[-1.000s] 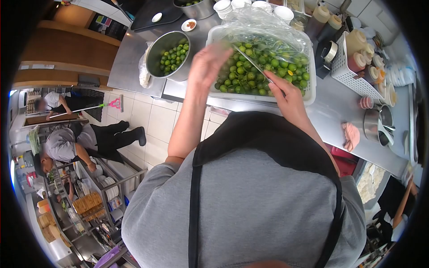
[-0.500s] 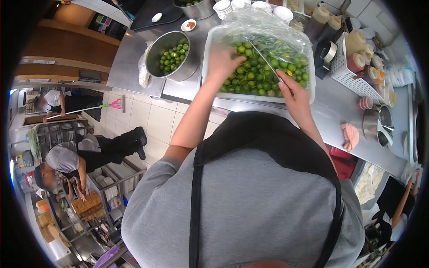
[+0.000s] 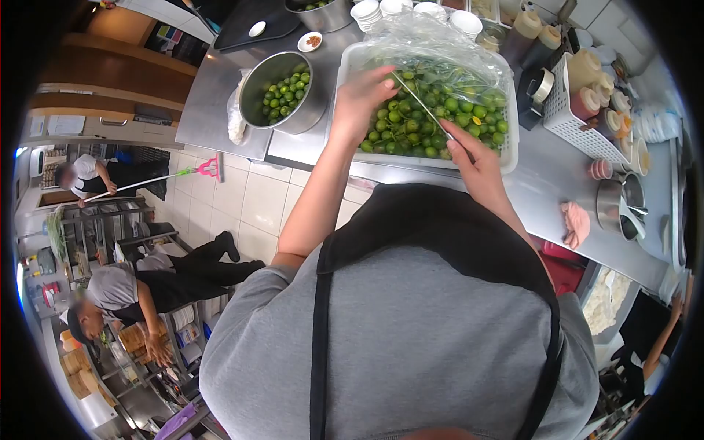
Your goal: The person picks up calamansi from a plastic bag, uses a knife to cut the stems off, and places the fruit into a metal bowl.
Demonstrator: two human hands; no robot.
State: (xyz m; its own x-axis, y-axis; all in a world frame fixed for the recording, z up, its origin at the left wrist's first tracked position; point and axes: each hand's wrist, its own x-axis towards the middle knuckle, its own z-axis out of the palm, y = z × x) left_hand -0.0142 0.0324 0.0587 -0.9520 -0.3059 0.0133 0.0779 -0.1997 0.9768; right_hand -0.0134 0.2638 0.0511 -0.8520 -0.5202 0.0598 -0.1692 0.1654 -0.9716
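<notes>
A white plastic tub [image 3: 511,150] full of small green limes [image 3: 414,125] stands on the steel counter in front of me, partly covered by a clear plastic sheet [image 3: 418,44]. My right hand [image 3: 471,150] is closed round the handle of a knife [image 3: 422,104] over the limes. The thin blade points up and left, its tip close to the fingers of my left hand [image 3: 363,99]. That hand hovers over the tub's left side, slightly blurred, fingers curled in. Whatever it may hold is hidden.
Left of the tub stands a steel pot [image 3: 253,110] of limes, beside a small dish [image 3: 309,42]. To the right are a white basket [image 3: 568,110] of bottles and a pink cloth [image 3: 576,224]. Co-workers are at both sides; one holds a mop [image 3: 209,169].
My left hand has moved up and slightly left, away from the limes. The knife and my right hand have shifted left. On the left, a co-worker has moved closer and the mop has shifted right.
</notes>
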